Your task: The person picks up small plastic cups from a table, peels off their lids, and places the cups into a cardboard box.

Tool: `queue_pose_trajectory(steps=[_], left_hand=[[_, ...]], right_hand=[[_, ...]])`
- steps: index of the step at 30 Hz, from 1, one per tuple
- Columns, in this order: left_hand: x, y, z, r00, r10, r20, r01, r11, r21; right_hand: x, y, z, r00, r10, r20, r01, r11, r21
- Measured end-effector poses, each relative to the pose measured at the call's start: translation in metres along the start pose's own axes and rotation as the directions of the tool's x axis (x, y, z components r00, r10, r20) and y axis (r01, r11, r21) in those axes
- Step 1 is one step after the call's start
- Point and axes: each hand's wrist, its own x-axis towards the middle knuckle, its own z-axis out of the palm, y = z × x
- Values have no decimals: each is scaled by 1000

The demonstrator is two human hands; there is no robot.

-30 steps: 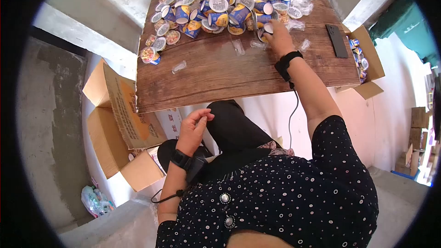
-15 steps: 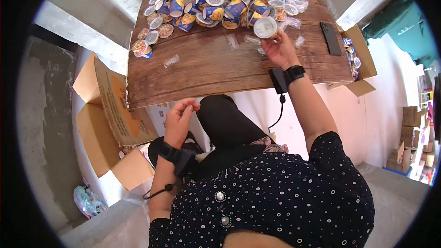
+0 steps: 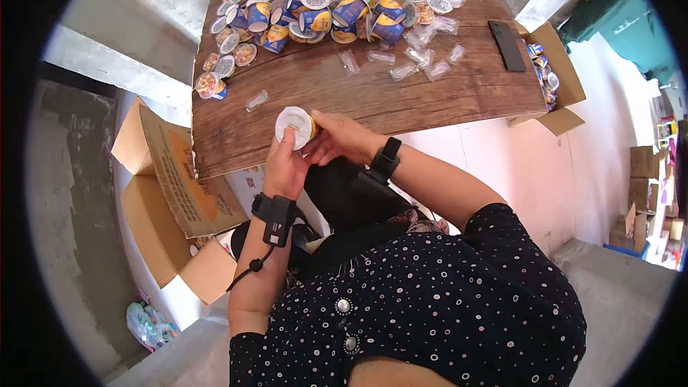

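Note:
A small cup with a pale lid (image 3: 292, 126) is held between both hands over the front edge of the wooden table (image 3: 373, 100). My left hand (image 3: 285, 167) grips it from below, its thumb on the lid. From the right, my right hand (image 3: 340, 137) closes its fingers on the cup's side. The lid faces up toward the camera. A heap of blue and yellow lidded cups (image 3: 315, 20) covers the back of the table. Beyond the held cup, a small clear plastic piece (image 3: 256, 100) lies on the wood.
More clear plastic pieces (image 3: 430, 61) lie right of centre, near a dark phone (image 3: 507, 46). An open carton (image 3: 566, 79) with cups stands beyond the right edge. Another open carton (image 3: 154, 222) is at the left, below the table edge.
My right hand has brought the cup from the heap's front edge down and left to the table's front edge. My left hand has risen and taken hold of it too.

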Motion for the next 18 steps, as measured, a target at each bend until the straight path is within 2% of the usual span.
queue_pose_trajectory(steps=[1, 4, 5, 6, 7, 8, 10, 11, 13, 14, 15, 17, 18], left_hand=[[-1, 0, -1, 998, -66, 8, 66, 993, -97], [0, 1, -3, 991, -120, -64, 116, 991, -62], [2, 0, -7, 990, -123, -65, 119, 991, -64], [7, -1, -15, 990, -108, -94, 106, 994, -19], [10, 0, -21, 988, -89, -123, 93, 995, 27], [13, 3, -25, 988, -90, -127, 94, 995, 25], [17, 8, -32, 985, -48, -168, 57, 997, 45], [18, 9, -39, 984, -49, -169, 57, 997, 44], [26, 12, -44, 990, -15, -141, 27, 996, 84], [27, 14, -43, 983, -27, -184, 48, 993, 110], [29, 13, -46, 984, -23, -176, 43, 993, 110], [33, 8, -57, 982, -58, -182, 110, 950, 293], [34, 5, -57, 979, -32, -201, 95, 946, 311]], right_hand=[[-2, -1, -6, 1000, 3, 1, -3, 1000, 2], [-2, -5, -37, 978, -141, -155, 59, 895, -443], [-5, -7, -53, 911, -376, -169, 162, 702, -693], [-11, -11, -69, 803, -586, -105, 199, 429, -881], [-21, -20, -83, 704, -709, -45, 149, 210, -966], [-32, -31, -95, 596, -802, 47, 62, -13, -998], [-50, -52, -111, 577, -817, -29, -103, -37, -994], [-53, -55, -120, 578, -816, -29, -104, -38, -994], [-53, -60, -140, 571, -821, -23, -250, -147, -957], [-52, -58, -150, 574, -816, 72, -223, -240, -945], [-51, -61, -149, 568, -819, 75, -226, -243, -943], [-50, -62, -147, 656, -755, 10, -304, -277, -912], [-49, -62, -146, 652, -758, 9, -310, -277, -910]])
